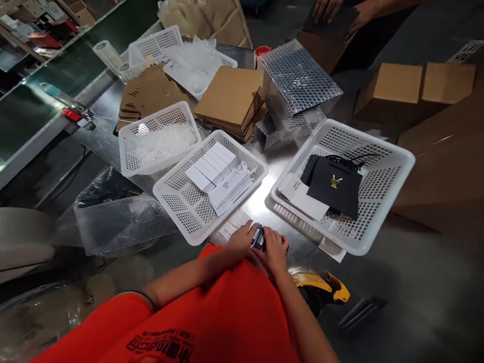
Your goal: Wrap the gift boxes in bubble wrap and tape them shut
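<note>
At the table's near edge, close to my body, I hold small dark boxes (258, 237) with pale labels between both hands. My left hand (242, 239) closes on their left side, and my right hand (276, 248) wraps round the right side. My fingers hide part of them, so I cannot tell exactly how many there are. Beside my left hand lies a printed white paper (228, 230). Just beyond are a white basket (177, 212) with white cards and small white boxes (214, 164), and another basket (393, 186) with black pouches (336, 184) bearing a gold logo.
Behind stand a basket of white shredded filler (166, 143), stacked flat cardboard (230, 96) and a bubble-wrapped block (298, 75). A yellow-and-black tool (321, 287) sits low at right. Brown cartons (397, 83) fill the right side. Another person's hands (363, 15) hold a carton at the back.
</note>
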The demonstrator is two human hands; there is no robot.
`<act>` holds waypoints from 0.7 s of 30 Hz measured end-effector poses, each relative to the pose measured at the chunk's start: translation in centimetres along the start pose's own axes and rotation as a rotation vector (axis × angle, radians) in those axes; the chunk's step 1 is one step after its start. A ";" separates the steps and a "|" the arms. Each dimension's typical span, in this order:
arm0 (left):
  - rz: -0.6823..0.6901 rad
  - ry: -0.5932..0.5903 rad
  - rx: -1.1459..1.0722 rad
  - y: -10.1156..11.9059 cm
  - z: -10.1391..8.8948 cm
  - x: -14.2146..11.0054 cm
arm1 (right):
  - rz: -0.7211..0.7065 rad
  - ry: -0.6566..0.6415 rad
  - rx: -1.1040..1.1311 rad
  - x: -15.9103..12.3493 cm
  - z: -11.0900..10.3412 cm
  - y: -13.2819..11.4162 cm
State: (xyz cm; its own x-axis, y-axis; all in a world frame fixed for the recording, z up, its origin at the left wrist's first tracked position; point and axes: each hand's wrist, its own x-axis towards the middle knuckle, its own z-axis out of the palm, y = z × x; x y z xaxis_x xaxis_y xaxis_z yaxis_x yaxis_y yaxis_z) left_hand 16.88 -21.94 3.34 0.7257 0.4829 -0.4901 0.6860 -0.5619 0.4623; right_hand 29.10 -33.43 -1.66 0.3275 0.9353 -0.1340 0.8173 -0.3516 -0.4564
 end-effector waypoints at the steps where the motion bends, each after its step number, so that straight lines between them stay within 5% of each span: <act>1: 0.044 -0.028 0.075 -0.1 -0.1 0.4 | 0.007 0.007 -0.011 0.1 0.2 -0.1; 8: 0.305 -0.089 0.451 0.5 -0.2 2.7 | 0.024 0.148 -0.098 -2.6 -0.8 1.5; 12: 0.330 -0.126 0.494 0.9 -0.7 2.9 | -0.021 0.036 -0.174 -5.0 -2.4 3.6; 16: 0.307 -0.131 0.508 1.4 -1.1 2.9 | -0.076 -0.134 -0.237 -4.5 -3.0 2.8; 21: 0.282 -0.143 0.460 1.7 -1.4 2.9 | -0.092 -0.072 -0.171 -2.9 -3.1 1.9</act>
State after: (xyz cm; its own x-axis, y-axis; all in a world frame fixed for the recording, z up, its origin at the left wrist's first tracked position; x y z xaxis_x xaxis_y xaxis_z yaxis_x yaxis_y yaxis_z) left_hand 20.18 -20.57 3.75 0.8415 0.1940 -0.5042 0.3499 -0.9069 0.2350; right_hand 31.14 -36.95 0.59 0.2176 0.9621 -0.1642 0.9128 -0.2602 -0.3148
